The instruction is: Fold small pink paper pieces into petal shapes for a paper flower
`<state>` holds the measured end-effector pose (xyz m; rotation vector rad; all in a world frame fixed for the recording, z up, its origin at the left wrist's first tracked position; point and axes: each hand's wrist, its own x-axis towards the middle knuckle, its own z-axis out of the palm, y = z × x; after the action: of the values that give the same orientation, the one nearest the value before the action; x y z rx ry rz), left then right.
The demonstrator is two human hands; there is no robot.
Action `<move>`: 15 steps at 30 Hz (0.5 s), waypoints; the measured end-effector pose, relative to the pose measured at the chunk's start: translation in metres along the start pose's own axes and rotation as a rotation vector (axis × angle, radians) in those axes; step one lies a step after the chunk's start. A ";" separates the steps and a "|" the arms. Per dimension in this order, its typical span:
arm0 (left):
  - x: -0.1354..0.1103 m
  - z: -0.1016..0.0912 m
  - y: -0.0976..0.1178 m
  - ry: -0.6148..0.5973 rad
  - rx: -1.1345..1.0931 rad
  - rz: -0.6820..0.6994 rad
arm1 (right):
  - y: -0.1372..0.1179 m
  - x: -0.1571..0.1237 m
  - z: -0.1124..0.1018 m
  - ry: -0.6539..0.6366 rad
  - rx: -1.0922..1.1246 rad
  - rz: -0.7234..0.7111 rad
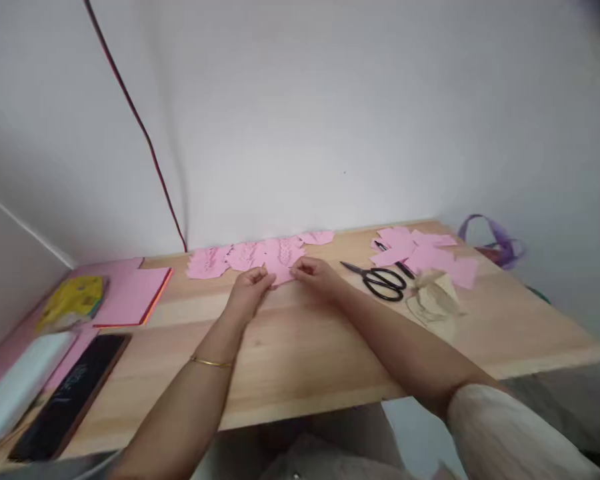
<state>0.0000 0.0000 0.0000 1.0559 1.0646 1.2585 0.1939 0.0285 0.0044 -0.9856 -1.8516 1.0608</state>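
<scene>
Both my hands reach to the far middle of a wooden table (300,353). My left hand (249,291) and my right hand (316,273) each pinch the near edge of a pink cut-paper piece (284,257), fingers curled closed on it. That piece is one of a row of pink cut-paper shapes (215,261) lying along the wall. A thin gold bangle sits on my left wrist.
Black scissors (380,280) lie right of my hands, beside loose pink paper squares (425,253) and a crumpled tan paper (435,300). At the left are a stack of pink sheets (133,297), a yellow item (73,300), a black slate (73,393) and a white block (20,383).
</scene>
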 end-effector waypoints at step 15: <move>-0.004 -0.004 0.007 -0.128 0.333 0.080 | -0.001 -0.003 0.015 -0.014 0.065 -0.031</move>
<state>-0.0056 -0.0040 0.0066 1.4243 1.1668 1.0814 0.1817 0.0203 -0.0004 -0.9114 -1.8256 1.1052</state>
